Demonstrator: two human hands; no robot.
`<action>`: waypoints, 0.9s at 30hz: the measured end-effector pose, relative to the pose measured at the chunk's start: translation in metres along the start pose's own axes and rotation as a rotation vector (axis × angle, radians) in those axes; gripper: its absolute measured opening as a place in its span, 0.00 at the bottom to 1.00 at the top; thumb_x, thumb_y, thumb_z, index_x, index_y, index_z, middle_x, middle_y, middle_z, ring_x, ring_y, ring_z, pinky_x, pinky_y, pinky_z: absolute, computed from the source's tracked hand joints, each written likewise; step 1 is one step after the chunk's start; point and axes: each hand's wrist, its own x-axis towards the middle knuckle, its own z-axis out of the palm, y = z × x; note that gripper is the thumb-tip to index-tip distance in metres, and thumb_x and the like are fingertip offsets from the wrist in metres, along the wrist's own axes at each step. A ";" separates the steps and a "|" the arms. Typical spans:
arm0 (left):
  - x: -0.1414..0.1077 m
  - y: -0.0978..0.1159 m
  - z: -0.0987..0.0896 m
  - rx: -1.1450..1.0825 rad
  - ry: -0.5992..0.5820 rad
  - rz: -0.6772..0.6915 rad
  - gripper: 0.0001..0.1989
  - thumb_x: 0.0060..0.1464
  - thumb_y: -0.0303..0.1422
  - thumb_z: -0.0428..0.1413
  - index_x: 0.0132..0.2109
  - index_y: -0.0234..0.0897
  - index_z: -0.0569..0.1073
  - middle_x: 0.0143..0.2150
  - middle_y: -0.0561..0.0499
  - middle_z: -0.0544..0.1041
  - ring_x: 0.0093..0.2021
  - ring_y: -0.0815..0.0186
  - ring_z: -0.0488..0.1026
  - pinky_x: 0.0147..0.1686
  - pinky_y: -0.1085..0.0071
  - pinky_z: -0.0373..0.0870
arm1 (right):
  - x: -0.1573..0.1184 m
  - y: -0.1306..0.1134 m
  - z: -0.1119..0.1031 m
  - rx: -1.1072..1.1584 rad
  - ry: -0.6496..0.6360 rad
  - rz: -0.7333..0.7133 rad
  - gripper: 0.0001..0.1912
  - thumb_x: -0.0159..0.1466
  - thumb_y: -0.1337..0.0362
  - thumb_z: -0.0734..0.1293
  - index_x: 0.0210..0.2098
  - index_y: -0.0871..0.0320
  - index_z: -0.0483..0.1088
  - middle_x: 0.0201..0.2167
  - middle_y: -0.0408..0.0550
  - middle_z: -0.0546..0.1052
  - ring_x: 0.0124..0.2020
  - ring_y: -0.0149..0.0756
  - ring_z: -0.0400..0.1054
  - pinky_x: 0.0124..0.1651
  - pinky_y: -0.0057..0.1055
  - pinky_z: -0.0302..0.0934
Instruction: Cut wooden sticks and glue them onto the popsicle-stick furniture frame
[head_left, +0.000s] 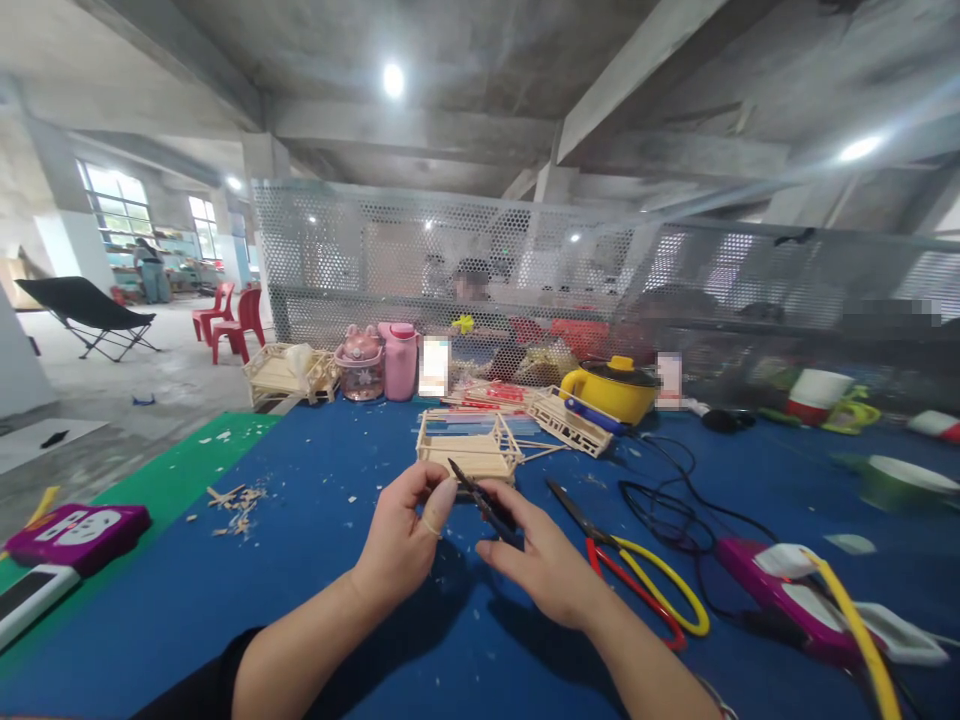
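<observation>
My left hand (405, 525) is closed, thumb pressed against the curled fingers. Whatever it may pinch is hidden. In my right hand (544, 555) is a slim black pointed tool (480, 500), its tip slanting up and left close to my left fingertips. I cannot make out whether it is tweezers or pliers. Just beyond both hands stands a small wooden stick model (465, 455) with a slatted base and railings, its near edge partly covered by my fingers. Right of my right hand lie large scissors (611, 545) with one red and one yellow handle.
Behind are another wooden model (574, 425), a yellow pot (615, 390), a pink bottle (400, 362) and a perforated metal screen (450, 240). Wood scraps (236, 508) lie left on the blue table (315, 560). Black cable (675, 510) and a purple power strip (787, 600) lie right.
</observation>
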 end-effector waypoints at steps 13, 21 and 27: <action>-0.004 0.000 -0.002 0.109 -0.047 0.103 0.11 0.60 0.36 0.45 0.35 0.35 0.68 0.31 0.51 0.70 0.32 0.68 0.65 0.35 0.73 0.64 | -0.006 -0.009 0.009 -0.099 0.029 -0.042 0.21 0.55 0.72 0.63 0.48 0.54 0.69 0.30 0.42 0.72 0.32 0.35 0.64 0.47 0.35 0.60; -0.001 -0.006 -0.011 0.392 -0.137 0.257 0.09 0.59 0.31 0.47 0.34 0.37 0.71 0.30 0.51 0.74 0.32 0.69 0.69 0.34 0.75 0.64 | -0.008 -0.003 0.000 -0.212 0.013 0.008 0.18 0.55 0.69 0.65 0.45 0.53 0.70 0.40 0.47 0.75 0.41 0.41 0.68 0.45 0.35 0.62; -0.002 -0.007 -0.012 0.397 -0.174 0.335 0.08 0.58 0.29 0.48 0.33 0.37 0.70 0.28 0.51 0.74 0.30 0.70 0.70 0.32 0.77 0.65 | -0.008 0.006 -0.008 -0.215 0.006 -0.056 0.24 0.52 0.68 0.68 0.48 0.49 0.70 0.45 0.49 0.75 0.44 0.46 0.69 0.45 0.37 0.64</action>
